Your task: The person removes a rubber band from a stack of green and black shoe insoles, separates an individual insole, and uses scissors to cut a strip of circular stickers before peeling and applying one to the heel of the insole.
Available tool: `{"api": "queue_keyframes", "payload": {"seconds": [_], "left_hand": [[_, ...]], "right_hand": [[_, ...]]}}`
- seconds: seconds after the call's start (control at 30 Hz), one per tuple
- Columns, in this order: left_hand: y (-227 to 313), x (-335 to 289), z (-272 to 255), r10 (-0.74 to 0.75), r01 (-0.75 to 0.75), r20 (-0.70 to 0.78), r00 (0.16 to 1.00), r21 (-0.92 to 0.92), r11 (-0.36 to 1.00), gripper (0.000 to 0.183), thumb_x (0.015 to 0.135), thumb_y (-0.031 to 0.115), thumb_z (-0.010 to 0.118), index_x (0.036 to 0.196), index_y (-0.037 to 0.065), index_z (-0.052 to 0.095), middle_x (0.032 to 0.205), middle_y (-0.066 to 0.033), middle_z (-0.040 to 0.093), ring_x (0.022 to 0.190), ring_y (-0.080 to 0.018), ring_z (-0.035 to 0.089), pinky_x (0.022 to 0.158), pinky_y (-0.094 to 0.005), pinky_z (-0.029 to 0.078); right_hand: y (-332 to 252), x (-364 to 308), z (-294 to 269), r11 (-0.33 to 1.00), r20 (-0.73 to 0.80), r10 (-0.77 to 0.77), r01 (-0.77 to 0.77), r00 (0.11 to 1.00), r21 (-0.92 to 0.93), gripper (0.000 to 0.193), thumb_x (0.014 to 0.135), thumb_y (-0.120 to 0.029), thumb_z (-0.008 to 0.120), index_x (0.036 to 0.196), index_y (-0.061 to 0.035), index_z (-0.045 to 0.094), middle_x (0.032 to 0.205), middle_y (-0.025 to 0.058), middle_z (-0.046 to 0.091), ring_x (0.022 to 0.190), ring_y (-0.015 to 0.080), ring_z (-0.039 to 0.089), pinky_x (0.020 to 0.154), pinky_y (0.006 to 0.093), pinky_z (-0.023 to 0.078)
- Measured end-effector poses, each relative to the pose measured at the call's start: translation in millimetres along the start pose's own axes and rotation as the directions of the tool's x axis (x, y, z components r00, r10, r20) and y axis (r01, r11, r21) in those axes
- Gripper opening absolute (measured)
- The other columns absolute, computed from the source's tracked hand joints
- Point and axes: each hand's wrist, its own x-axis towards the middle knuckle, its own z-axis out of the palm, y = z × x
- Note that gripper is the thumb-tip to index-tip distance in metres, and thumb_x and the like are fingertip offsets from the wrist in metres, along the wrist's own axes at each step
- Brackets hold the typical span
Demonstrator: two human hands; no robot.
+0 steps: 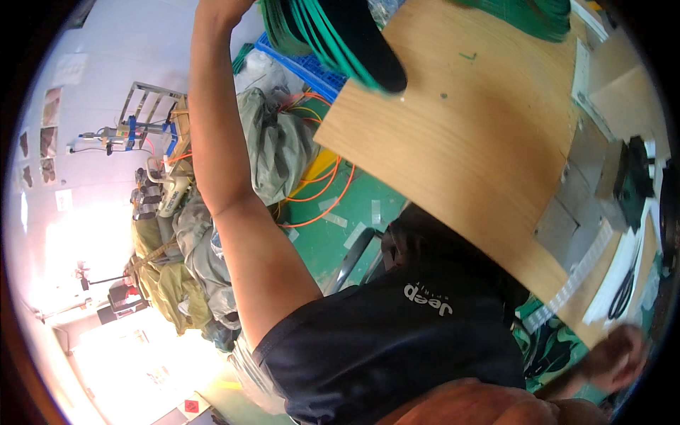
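My left arm reaches up to the top edge, where only the wrist and a bit of my left hand show; its fingers are cut off. Just right of it, a stack of insole-shaped pieces, black on top with green edges, overhangs the corner of the wooden table. Whether my left hand touches the stack cannot be seen. Low at the right, beside the table's near end, my right hand is slightly blurred with its fingers curled in. What it holds, if anything, is hidden.
Another green stack lies at the table's far end. A dark clamp-like device sits by metal plates on the right. A blue crate, grey covered bundles and orange hoses are left of the table. Green pieces lie below it.
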Motion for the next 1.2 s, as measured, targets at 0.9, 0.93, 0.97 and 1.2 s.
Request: {"api": "queue_keyframes", "payload": {"seconds": [0.9, 0.93, 0.97, 1.2], "left_hand": [[26.3, -163.0, 130.6, 0.05, -0.003, 0.37, 0.928, -0.126, 0.992, 0.096, 0.081, 0.019, 0.077, 0.152, -0.003, 0.017, 0.141, -0.0218, 0.045, 0.128, -0.0267, 0.047, 0.105, -0.0378, 0.042], [24.0, -162.2, 128.3, 0.033, 0.033, 0.396, 0.918, -0.161, 0.986, 0.096, 0.081, 0.02, 0.077, 0.152, -0.003, 0.017, 0.142, -0.022, 0.044, 0.129, -0.0269, 0.047, 0.106, -0.0377, 0.041], [23.2, -160.2, 125.8, 0.018, 0.071, 0.421, 0.907, -0.195, 0.978, 0.096, 0.081, 0.02, 0.077, 0.152, -0.004, 0.017, 0.142, -0.0222, 0.044, 0.129, -0.0271, 0.047, 0.106, -0.0376, 0.041], [31.5, -165.0, 140.9, 0.053, -0.04, 0.278, 0.959, -0.053, 0.998, 0.1, 0.08, 0.025, 0.078, 0.151, -0.006, 0.015, 0.144, -0.0246, 0.042, 0.13, -0.0308, 0.047, 0.107, -0.0371, 0.04]], "right_hand": [[-170.7, 2.3, 282.0, 0.575, 0.738, -0.28, -0.509, 0.613, 0.641, 0.082, 0.079, -0.031, 0.083, 0.14, 0.0041, 0.04, 0.129, 0.0173, 0.056, 0.12, 0.0235, 0.054, 0.101, 0.0361, 0.045], [-171.1, 8.8, 278.4, 0.586, 0.777, -0.261, -0.545, 0.573, 0.599, 0.083, 0.079, -0.031, 0.083, 0.14, 0.0042, 0.04, 0.128, 0.0173, 0.056, 0.119, 0.0236, 0.055, 0.1, 0.0361, 0.045], [-171.6, 13.2, 275.2, 0.597, 0.812, -0.242, -0.578, 0.531, 0.556, 0.083, 0.078, -0.032, 0.083, 0.14, 0.0043, 0.041, 0.128, 0.0172, 0.057, 0.119, 0.0238, 0.055, 0.1, 0.036, 0.045], [-169.3, 17.9, 275.4, 0.626, 0.827, -0.269, -0.562, 0.494, 0.54, 0.079, 0.081, -0.031, 0.081, 0.139, 0.0045, 0.041, 0.126, 0.0165, 0.058, 0.117, 0.0226, 0.056, 0.099, 0.0351, 0.045]]}}
